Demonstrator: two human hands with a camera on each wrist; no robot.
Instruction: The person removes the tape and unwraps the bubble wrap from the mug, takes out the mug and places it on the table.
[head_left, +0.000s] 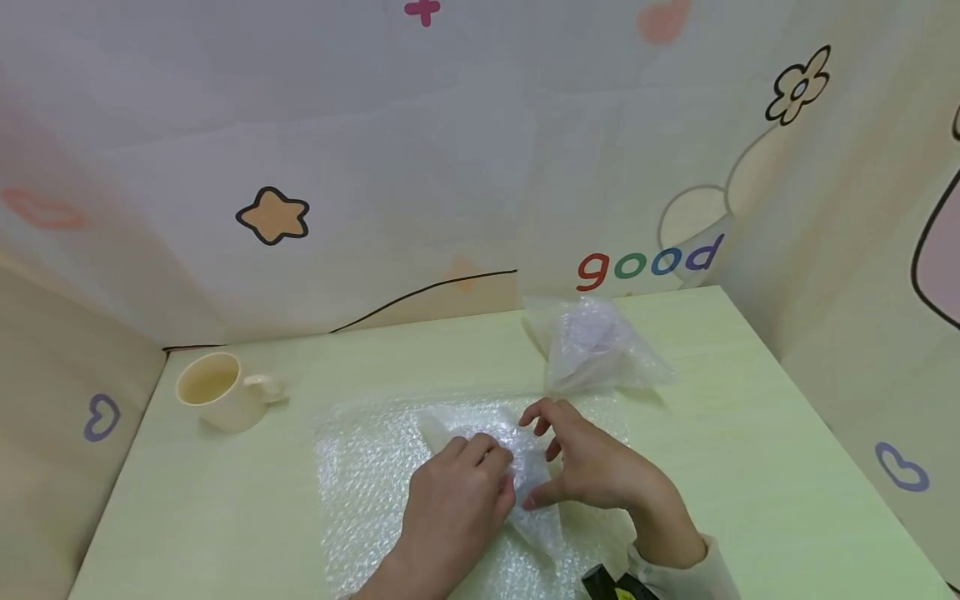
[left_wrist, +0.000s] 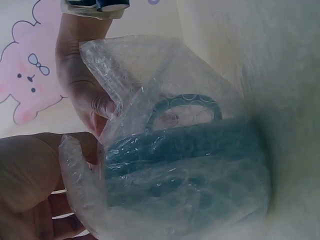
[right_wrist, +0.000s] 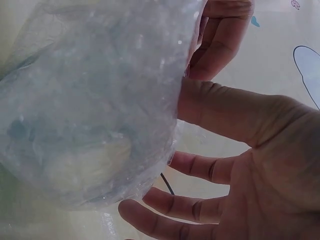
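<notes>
A blue-green mug (left_wrist: pixel 190 145) shows through bubble wrap (left_wrist: pixel 165 65) bunched around it, its looped handle visible in the left wrist view. My left hand (head_left: pixel 457 496) has its fingers curled over the top of this wrapped bundle and pinches the wrap there. On the bundle's right side, my right hand (head_left: pixel 596 462) curves its spread fingers around without closing. Its thumb (right_wrist: pixel 215 107) touches the wrap, while the other fingers lie beside or behind the wrap's edge. Under the bundle, a flat bubble wrap sheet (head_left: pixel 360 492) is spread on the table.
At the table's left stands a cream mug (head_left: pixel 232 400) with its handle to the right. Another bundle in bubble wrap (head_left: pixel 596 342), pale inside, rests at the back right. Patterned cloth walls (head_left: pixel 390 192) border the light green table (head_left: pixel 757 467) at back and sides.
</notes>
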